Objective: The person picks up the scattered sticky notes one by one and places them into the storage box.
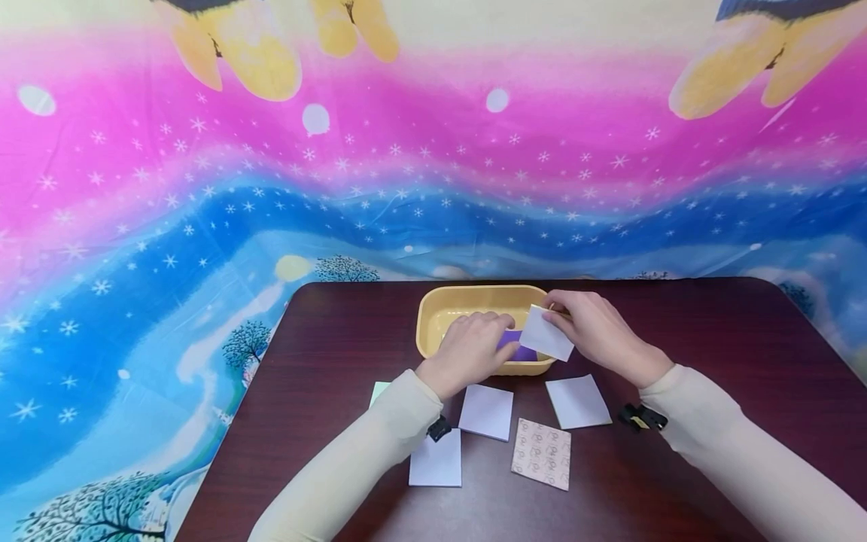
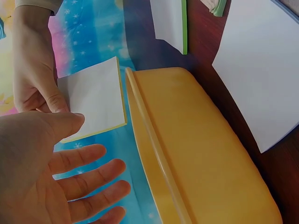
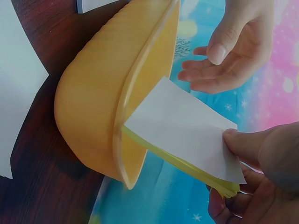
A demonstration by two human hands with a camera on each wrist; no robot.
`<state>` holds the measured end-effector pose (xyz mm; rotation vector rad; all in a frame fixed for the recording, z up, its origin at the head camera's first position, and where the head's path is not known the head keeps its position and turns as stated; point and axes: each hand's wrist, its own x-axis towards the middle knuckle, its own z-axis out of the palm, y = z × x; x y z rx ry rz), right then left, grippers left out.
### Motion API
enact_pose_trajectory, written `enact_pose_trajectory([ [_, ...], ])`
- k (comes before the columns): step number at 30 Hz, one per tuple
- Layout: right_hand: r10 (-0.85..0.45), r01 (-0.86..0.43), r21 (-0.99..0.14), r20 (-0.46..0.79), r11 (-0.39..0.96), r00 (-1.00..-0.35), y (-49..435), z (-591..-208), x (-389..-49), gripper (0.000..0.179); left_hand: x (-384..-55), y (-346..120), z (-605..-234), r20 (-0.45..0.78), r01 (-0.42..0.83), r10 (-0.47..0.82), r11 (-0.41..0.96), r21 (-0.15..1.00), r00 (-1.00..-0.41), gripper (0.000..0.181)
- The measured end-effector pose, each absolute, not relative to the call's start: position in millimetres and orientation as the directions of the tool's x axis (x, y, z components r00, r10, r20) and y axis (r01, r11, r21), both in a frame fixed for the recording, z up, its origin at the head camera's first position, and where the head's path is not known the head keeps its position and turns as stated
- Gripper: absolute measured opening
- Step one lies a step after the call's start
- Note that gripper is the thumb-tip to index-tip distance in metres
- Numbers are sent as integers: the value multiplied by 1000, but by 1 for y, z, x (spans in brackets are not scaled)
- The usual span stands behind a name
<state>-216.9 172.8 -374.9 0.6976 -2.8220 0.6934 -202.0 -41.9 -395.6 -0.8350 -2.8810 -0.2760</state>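
My right hand (image 1: 596,331) pinches a square notepad (image 3: 182,133) by one corner, thumb on its white face and fingers beneath. The pad has a yellow edge and tilts over the right end of a yellow plastic basin (image 1: 433,301). My left hand (image 2: 88,182) is over the basin with its fingers spread and relaxed, apart from the pad. Something purple (image 1: 508,348) shows inside the basin, partly hidden by my left hand and the pad.
Several square pads lie on the dark wooden table in front of the basin: white-faced pads (image 1: 486,412) (image 1: 579,401) (image 1: 436,459), a patterned pad (image 1: 542,454), and a pale green pad (image 1: 378,390) half covered by my left sleeve. A printed cloth (image 1: 406,181) hangs behind.
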Motion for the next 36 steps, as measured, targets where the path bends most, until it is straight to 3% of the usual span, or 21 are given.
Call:
enact_pose_trajectory([
  [36,-415,-452,-421,183,786,-891,147,-387,-233,18,-209,-51,-401,117,482,468,860,166,-876,38],
])
